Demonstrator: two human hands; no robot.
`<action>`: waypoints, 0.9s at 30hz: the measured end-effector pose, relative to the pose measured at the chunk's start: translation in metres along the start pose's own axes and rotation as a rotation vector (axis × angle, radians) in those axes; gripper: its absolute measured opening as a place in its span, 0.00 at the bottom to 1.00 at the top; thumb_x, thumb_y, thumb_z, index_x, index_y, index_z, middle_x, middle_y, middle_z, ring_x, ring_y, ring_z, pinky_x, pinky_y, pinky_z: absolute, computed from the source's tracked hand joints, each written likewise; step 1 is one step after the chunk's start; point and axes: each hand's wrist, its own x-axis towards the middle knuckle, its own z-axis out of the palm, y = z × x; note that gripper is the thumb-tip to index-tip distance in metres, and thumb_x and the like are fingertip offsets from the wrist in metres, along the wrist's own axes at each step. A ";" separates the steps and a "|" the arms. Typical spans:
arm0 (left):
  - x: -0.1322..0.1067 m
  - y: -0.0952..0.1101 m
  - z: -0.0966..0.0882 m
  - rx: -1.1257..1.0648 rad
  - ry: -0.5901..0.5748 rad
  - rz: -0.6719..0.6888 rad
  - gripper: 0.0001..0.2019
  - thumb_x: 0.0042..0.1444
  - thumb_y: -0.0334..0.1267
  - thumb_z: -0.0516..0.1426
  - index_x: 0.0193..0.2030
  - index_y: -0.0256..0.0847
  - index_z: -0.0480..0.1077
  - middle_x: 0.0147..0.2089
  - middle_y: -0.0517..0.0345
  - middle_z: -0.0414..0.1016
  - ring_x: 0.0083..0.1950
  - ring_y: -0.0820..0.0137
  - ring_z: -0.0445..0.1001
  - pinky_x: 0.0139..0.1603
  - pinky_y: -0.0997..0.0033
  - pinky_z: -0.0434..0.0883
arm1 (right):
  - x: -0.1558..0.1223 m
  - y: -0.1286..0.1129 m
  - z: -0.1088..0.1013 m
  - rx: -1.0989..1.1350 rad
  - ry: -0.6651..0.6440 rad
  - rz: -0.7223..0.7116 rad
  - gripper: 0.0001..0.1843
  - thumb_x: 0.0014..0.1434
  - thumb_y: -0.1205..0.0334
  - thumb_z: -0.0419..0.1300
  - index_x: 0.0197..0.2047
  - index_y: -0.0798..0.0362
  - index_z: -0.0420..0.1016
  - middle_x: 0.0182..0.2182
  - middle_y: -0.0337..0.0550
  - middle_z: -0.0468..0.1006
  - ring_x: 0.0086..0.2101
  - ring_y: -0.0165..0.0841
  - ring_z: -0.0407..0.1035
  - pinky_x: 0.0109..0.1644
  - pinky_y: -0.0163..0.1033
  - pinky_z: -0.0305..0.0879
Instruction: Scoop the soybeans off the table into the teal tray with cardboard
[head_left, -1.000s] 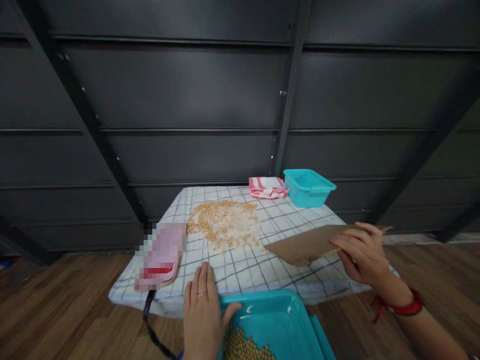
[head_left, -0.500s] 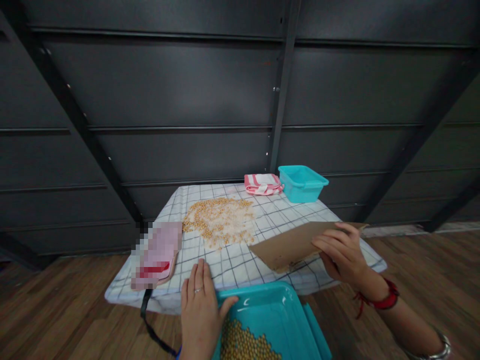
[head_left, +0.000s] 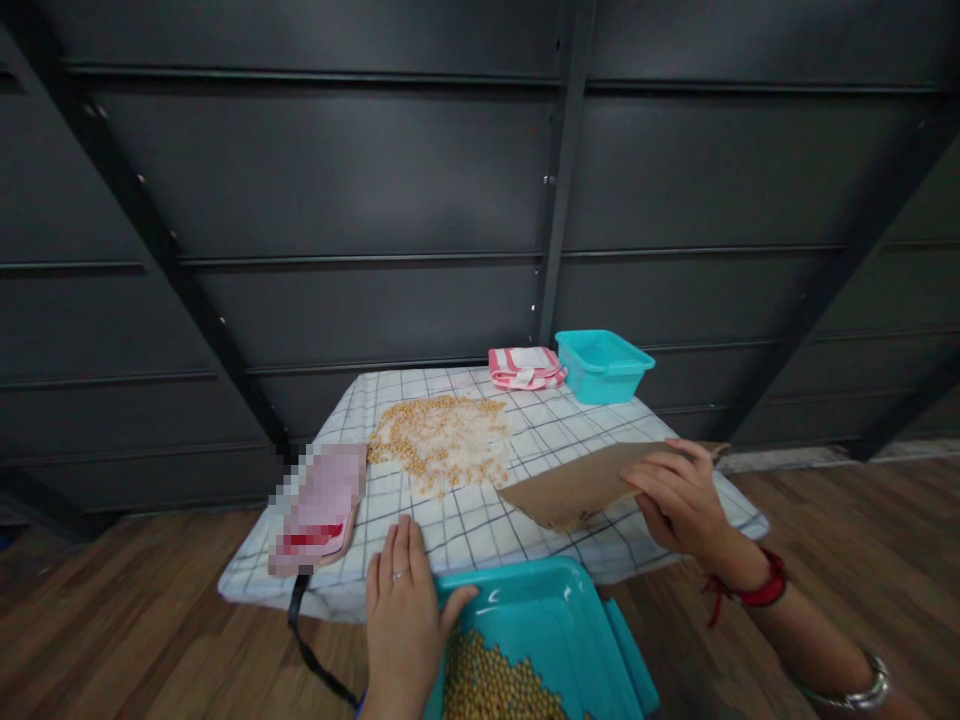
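Note:
My left hand (head_left: 405, 610) lies with its fingers stretched flat over the near edge of the table. Its thumb reaches across the rim of a teal plastic bin (head_left: 555, 610), which has a heap of yellowish soybeans (head_left: 495, 680) in its lower part. Between the fingers and thumb of my right hand (head_left: 679, 495) is a bent piece of brown cardboard (head_left: 577, 487), tilted low over the right side of the tablecloth. Farther back, more soybeans (head_left: 420, 415) are spread on the cloth, mixed with a pale, grainy material (head_left: 469, 435).
A checked white cloth (head_left: 555, 425) covers the table. At the back are a folded pink-striped towel (head_left: 525, 368) and a smaller teal bin (head_left: 604, 370). A pink phone-like object (head_left: 322, 500), blurred out, lies at the left, with a black strap (head_left: 300, 625) hanging below. Dark metal panels stand behind.
The cardboard in my right hand has tilted slightly, its near edge now a little higher. My left hand stays in the same place by the bin's rim.

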 end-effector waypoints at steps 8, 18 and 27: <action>-0.004 0.001 -0.004 -0.044 -0.024 -0.044 0.43 0.51 0.64 0.37 0.60 0.23 0.51 0.54 0.31 0.65 0.56 0.51 0.62 0.53 0.50 0.58 | -0.001 0.000 -0.008 -0.022 -0.022 0.027 0.09 0.54 0.71 0.50 0.36 0.51 0.66 0.26 0.39 0.75 0.31 0.33 0.66 0.46 0.48 0.56; -0.009 0.003 -0.017 -0.044 -0.066 -0.047 0.45 0.50 0.65 0.35 0.57 0.22 0.55 0.54 0.29 0.65 0.56 0.51 0.62 0.54 0.49 0.59 | -0.006 -0.005 -0.027 -0.019 -0.026 0.060 0.09 0.53 0.72 0.51 0.35 0.51 0.66 0.27 0.38 0.75 0.31 0.33 0.67 0.47 0.49 0.57; -0.014 0.002 -0.027 -0.105 -0.157 -0.090 0.47 0.48 0.67 0.35 0.56 0.21 0.57 0.56 0.27 0.63 0.57 0.49 0.61 0.56 0.47 0.58 | -0.008 -0.012 -0.043 -0.011 -0.045 0.013 0.09 0.53 0.73 0.52 0.37 0.51 0.66 0.27 0.39 0.75 0.32 0.34 0.67 0.47 0.50 0.57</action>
